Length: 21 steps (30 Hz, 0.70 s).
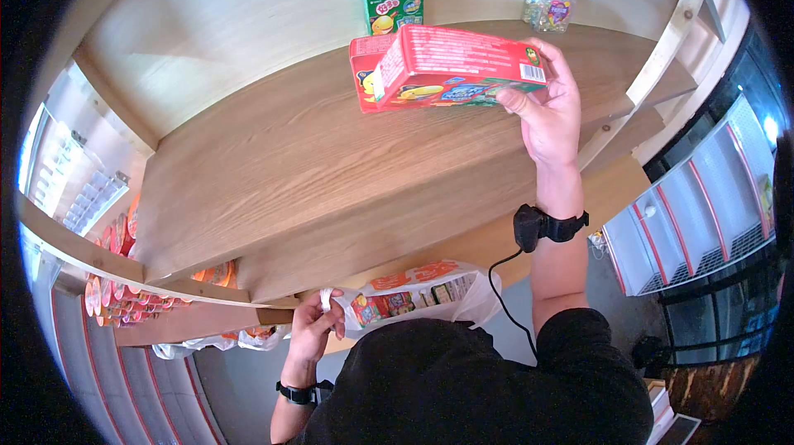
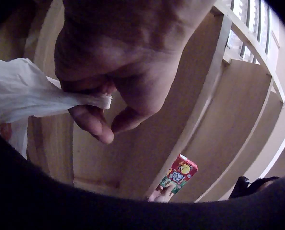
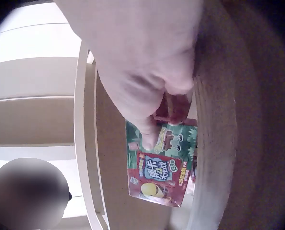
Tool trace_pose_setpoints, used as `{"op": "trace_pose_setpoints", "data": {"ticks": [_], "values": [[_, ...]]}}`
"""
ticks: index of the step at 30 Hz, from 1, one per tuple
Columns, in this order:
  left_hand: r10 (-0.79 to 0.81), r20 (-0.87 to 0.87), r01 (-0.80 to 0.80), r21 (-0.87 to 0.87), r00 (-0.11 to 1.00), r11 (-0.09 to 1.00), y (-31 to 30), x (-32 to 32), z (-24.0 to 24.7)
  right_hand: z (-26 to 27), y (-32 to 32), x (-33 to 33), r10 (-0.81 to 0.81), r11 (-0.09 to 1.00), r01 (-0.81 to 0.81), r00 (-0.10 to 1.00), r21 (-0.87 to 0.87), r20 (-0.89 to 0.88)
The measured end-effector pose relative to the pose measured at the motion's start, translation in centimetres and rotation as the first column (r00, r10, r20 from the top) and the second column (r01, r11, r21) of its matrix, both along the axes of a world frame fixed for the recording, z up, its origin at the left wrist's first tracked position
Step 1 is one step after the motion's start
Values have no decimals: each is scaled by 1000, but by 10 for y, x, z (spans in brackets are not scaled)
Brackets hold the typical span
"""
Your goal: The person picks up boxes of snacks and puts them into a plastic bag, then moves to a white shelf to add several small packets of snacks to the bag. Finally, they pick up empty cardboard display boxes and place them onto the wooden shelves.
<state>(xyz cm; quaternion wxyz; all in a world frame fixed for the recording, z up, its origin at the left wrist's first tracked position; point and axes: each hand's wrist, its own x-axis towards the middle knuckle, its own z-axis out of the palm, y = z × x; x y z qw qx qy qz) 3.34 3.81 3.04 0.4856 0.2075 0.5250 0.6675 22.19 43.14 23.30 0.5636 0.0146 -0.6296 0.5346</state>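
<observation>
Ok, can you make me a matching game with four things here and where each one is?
Things
1. Green box
2. Red box with the barcode
3. Clear container
4. Plastic bag

Places
A. Gripped by the right hand
B. At the back of the shelf, far right
C. Handle held in the left hand's fingers
D. Upright at the back, near the middle

Pairs: 1-D, 2-A, 3-B, 4-C
</observation>
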Motion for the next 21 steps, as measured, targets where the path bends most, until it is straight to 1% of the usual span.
{"op": "trace_pose_setpoints", "data": {"ticks": [4,5,7,8,9,11,14,17,20,21], "values": [[-21,6,21,10,1000,1000,-1,-2,1,-2,-9,0,-19,986,5,996,164,84],[-22,-5,22,15,1000,1000,-1,-2,1,-2,-12,0,-71,957,30,988,288,134],[-20,-25,21,24,999,999,-2,-1,3,1,-23,1,-189,851,54,960,522,209],[-8,-18,9,23,1000,1000,-4,-1,2,11,-35,3,-318,741,105,925,663,210],[4,-10,-4,21,1000,1000,-5,-1,1,7,-39,4,-344,702,80,909,708,237],[25,1,-25,22,1000,999,-10,-1,0,-7,-44,6,-358,707,42,882,706,307],[46,8,-46,29,999,999,-13,-1,0,7,-62,18,-464,656,63,820,752,335],[52,8,-52,25,999,998,-13,-1,2,8,-58,21,-391,718,51,855,694,341],[40,17,-40,32,999,999,-12,0,1,6,-52,17,-435,747,107,825,656,361],[29,16,-29,43,999,999,-11,-2,0,6,-53,14,-390,801,90,828,592,403]]}}
